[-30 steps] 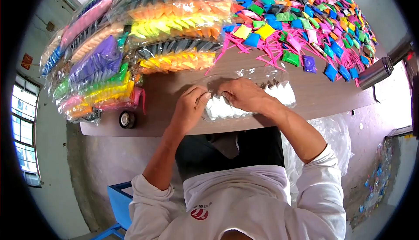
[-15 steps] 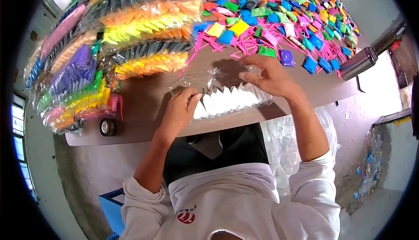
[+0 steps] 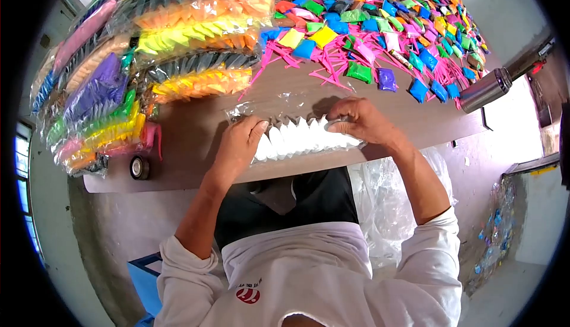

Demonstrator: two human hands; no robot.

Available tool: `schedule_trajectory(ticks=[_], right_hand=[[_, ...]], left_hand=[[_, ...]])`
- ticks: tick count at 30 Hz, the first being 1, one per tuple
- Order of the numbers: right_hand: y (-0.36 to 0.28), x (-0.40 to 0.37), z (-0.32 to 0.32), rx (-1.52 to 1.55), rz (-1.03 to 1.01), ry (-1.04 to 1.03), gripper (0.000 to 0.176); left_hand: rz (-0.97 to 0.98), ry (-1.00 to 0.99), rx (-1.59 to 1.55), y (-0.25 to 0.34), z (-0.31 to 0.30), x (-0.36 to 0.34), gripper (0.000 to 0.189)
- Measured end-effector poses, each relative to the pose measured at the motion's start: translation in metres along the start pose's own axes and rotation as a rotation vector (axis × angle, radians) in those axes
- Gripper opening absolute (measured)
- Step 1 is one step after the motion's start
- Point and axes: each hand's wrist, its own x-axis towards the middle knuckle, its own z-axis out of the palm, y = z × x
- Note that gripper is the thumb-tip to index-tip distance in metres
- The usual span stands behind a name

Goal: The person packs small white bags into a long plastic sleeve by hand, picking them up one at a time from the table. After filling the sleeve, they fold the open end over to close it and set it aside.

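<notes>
A clear plastic bag filled with a row of white packets [image 3: 300, 138] lies near the front edge of the table. My left hand [image 3: 238, 144] is closed on the bag's left end, thumb on top. At the other end my right hand [image 3: 361, 120] has its fingers curled and pinched on the bag's upper right side. The bag's loose clear film [image 3: 243, 109] spreads on the tabletop behind the packets. Both ends of the row are partly hidden by my hands.
Stacked clear bags of coloured packets [image 3: 202, 45] stand at the left, with a tape roll [image 3: 139, 167] in front. A heap of small colourful packets [image 3: 362, 24] and pink sticks [image 3: 332, 59] covers the back right. A metal flask [image 3: 487, 90] lies at the right edge.
My right hand has come down and left from above the bag and closed on its right side. My left hand keeps its hold on the left end. The view has shifted slightly.
</notes>
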Motion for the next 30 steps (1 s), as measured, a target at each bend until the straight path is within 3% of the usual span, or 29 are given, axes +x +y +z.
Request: schedule_trajectory(ticks=[3,4,6,10,12,15,16,18,22,24,25,27,30], right_hand=[[-0.015,0.004,-0.002,-0.011,0.075,0.087,0.045],[-0.025,0.007,-0.004,-0.011,0.072,0.084,0.045],[-0.047,0.017,-0.002,-0.186,-0.012,0.002,0.055],[-0.035,0.037,0.022,-0.126,-0.137,-0.060,0.053],[-0.033,0.043,0.021,-0.169,0.027,-0.281,0.052],[-0.037,0.047,0.018,-0.173,0.098,-0.373,0.051],[-0.036,0.046,0.019,-0.177,0.095,-0.375,0.051],[-0.040,0.041,0.024,-0.051,-0.168,-0.087,0.051],[-0.056,0.047,0.021,0.011,-0.019,-0.116,0.053],[-0.049,0.058,0.035,0.044,-0.244,-0.050,0.051],[-0.051,0.062,0.033,0.043,-0.246,-0.049,0.051],[-0.058,0.069,0.027,-0.007,0.087,-0.399,0.046],[-0.048,0.074,0.035,0.019,0.076,-0.393,0.042]], left_hand=[[-0.036,-0.041,0.029,0.002,-0.001,-0.002,0.027],[0.036,-0.022,0.013,-0.003,0.003,-0.002,0.027],[0.108,0.000,-0.002,-0.004,0.003,-0.002,0.027],[0.097,-0.044,-0.009,-0.004,0.002,0.000,0.027],[0.101,-0.035,-0.009,-0.005,0.002,0.000,0.027],[0.083,-0.049,0.025,0.000,0.001,0.001,0.028],[0.100,-0.048,0.042,0.000,0.002,0.002,0.029],[0.112,-0.043,0.063,0.000,0.001,0.002,0.029],[0.124,-0.044,0.072,0.004,0.001,0.004,0.029],[0.132,-0.048,0.087,0.005,0.000,0.004,0.029],[0.141,-0.057,0.095,0.003,0.000,0.004,0.029],[0.145,-0.063,0.106,0.000,0.000,0.004,0.029],[0.155,-0.053,0.103,-0.001,0.000,0.001,0.028]])
